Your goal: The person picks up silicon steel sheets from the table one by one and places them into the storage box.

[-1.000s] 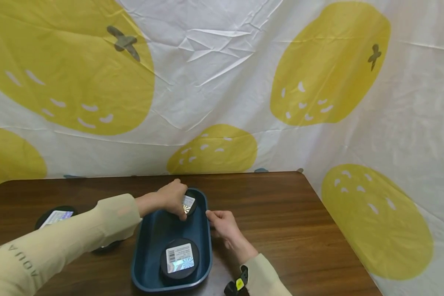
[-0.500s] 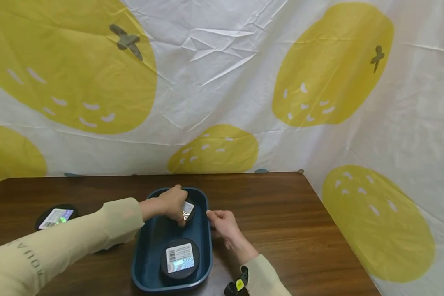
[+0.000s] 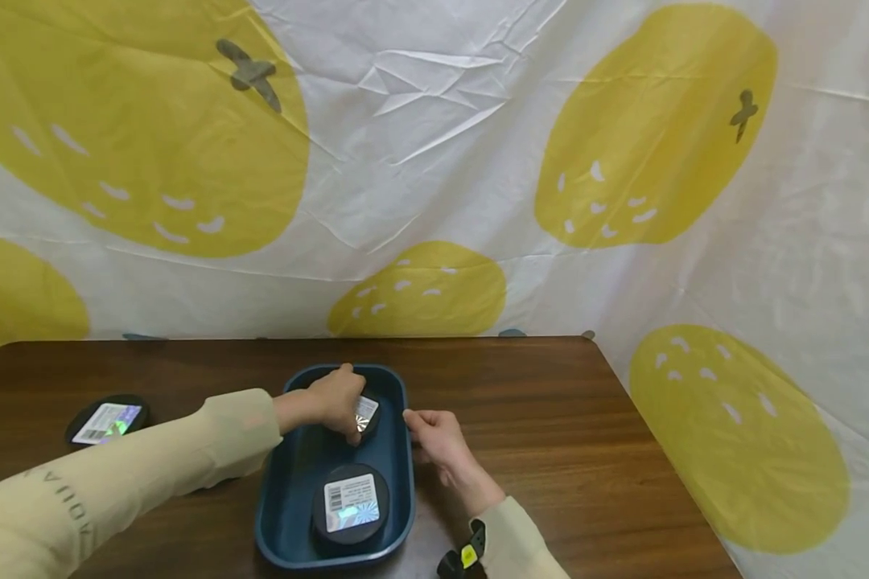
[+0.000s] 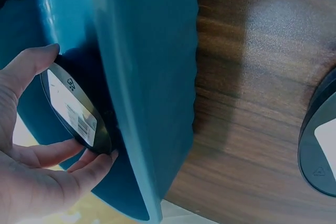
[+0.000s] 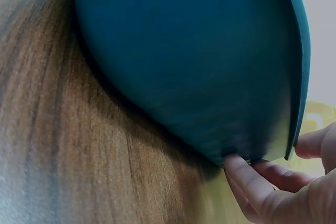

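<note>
Shifted a little toward me since a second ago, the far disc (image 3: 366, 412) has come with my left hand (image 3: 335, 402), which reaches in over the far end of the tray (image 3: 290, 482). I pinch that disc at its edge, thumb on one side and fingers on the other; from the left wrist it shows inside the rim (image 4: 116, 77), though I cannot tell whether it already rests on the bottom. So small a shift reads to me as adjusting where it sits, no longer carrying it in. My right hand (image 3: 445, 450) has stayed put, pinching the tray's right side with the thumb at the rim and fingers against the outside, which I take to be steadying it. Closer to me, the near disc (image 3: 351, 503) lies label up in the tray, apart from the far one and unmoved. Past my left sleeve (image 3: 224, 430), the left disc (image 3: 109, 420) sits on the surface (image 3: 550, 450), outside the tray, label up and partly covered. Behind everything hangs a fruit-print cloth (image 3: 434, 177).
</note>
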